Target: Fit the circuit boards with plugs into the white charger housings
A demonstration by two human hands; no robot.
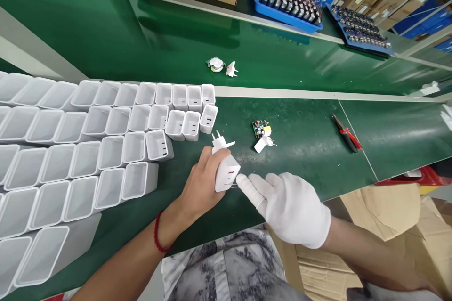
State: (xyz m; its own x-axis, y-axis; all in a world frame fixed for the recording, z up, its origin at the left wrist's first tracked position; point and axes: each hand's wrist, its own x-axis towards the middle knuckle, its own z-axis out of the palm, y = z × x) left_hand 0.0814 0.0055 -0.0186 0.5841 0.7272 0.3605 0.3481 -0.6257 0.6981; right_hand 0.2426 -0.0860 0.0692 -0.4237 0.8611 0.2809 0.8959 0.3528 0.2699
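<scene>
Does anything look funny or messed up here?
Only the right hand has a glove; the left hand, holding the charger, is bare. Also, the case at the right end, second row from the back, sits askew. No spill shows.

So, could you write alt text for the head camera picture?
A bare left hand grips a white casing and a gloved right hand seems to hold a thin metal tool at its slotted end. Rows of open white casings stand left, pliers lie right, on a green bench.
</scene>
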